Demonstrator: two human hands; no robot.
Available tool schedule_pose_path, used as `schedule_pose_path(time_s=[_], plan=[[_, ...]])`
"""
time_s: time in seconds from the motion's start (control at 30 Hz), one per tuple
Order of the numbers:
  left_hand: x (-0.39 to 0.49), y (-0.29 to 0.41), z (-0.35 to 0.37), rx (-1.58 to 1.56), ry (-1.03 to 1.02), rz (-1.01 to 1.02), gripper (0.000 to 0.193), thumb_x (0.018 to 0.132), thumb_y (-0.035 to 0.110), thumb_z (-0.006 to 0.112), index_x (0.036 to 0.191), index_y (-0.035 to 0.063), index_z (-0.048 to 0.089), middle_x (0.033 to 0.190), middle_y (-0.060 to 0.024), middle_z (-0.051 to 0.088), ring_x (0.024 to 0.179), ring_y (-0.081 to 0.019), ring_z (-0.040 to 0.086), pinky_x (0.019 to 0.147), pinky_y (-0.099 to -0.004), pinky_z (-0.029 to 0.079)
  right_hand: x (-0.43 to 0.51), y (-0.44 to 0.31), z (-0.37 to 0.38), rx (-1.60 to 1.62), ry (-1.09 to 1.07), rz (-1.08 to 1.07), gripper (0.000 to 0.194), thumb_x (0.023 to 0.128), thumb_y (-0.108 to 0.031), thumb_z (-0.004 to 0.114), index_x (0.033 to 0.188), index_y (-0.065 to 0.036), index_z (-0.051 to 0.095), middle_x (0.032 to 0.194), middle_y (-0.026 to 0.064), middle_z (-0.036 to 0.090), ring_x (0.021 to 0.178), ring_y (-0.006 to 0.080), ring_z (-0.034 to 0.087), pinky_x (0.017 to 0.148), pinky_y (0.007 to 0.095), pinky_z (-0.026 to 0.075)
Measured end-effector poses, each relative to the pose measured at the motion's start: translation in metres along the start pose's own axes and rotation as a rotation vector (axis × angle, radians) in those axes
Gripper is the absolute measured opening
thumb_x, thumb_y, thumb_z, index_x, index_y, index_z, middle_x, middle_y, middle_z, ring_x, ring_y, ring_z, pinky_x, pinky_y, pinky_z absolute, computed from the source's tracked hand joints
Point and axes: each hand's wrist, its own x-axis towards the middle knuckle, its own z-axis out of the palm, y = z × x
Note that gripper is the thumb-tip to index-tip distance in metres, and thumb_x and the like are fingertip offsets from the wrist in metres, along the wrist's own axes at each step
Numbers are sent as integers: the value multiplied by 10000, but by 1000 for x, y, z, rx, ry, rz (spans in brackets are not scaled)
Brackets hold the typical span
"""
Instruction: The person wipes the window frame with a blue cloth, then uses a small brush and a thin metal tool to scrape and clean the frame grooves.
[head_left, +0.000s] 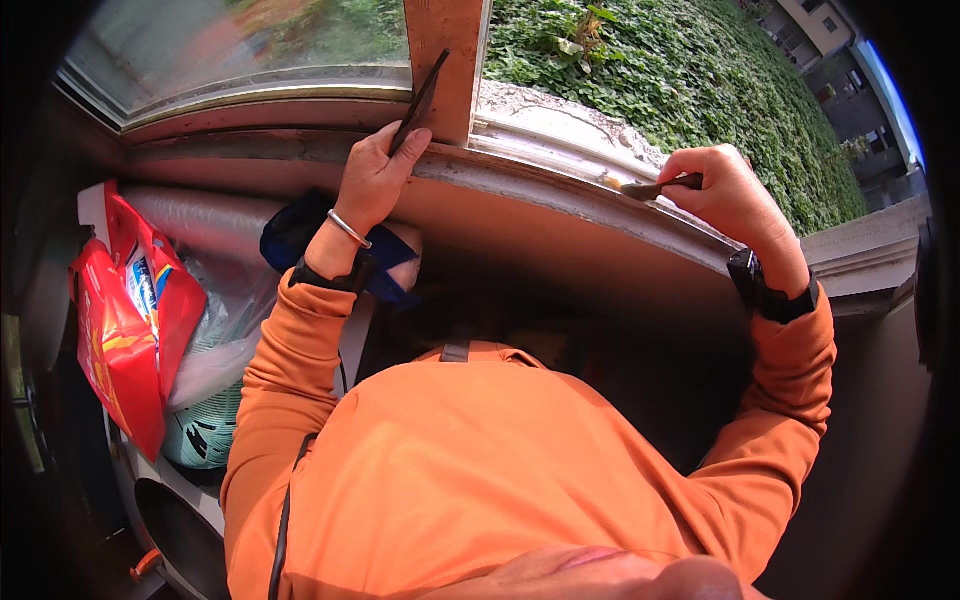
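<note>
My left hand (382, 172), with a silver bangle on its wrist, grips a thin dark flat object (424, 94) seen almost edge-on, so its kind is unclear. It stands tilted in front of the brown window post (448, 82). My right hand (716, 184) pinches the dark handle of a small brush (641, 192). Its pale bristles point left and meet the track of the window sill (555, 154). The sliding window on this side is open, and the light metal track runs along under the brush.
At left are a red printed bag (120, 322), a clear plastic bag (229, 360), a mint-green ribbed basket (206, 431) and a plastic-wrapped roll (202, 217). Dark blue cloth (300, 232) lies below my left hand. A glass pane (247, 45) stands upper left. Ivy (675, 90) grows outside.
</note>
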Motion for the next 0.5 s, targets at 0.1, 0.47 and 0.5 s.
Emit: schedule_pose_path(time_s=[0.1,0.47,0.5], plan=[[1,-3,0,-29,-6,-3,357,956,365,591,919,14,642,599,61,427,566,-34,399,499,-228,331,-35,28,-27,-147,-11,214,106,752,-58,652,835,-1,685,681,115,653,644,176,637,633,295,501],[2,-6,-3,-87,-31,-11,330,978,324,566,752,87,523,627,55,431,590,-39,376,536,-221,294,-28,16,-7,228,167,79,95,836,-43,695,923,-5,689,745,2,656,705,42,597,632,195,476],[1,-6,-2,-88,-27,-4,336,985,319,555,735,101,496,627,53,423,589,-39,365,534,-223,274,-21,14,2,209,179,8,113,800,-86,685,894,-25,701,693,34,664,630,86,594,597,250,489]])
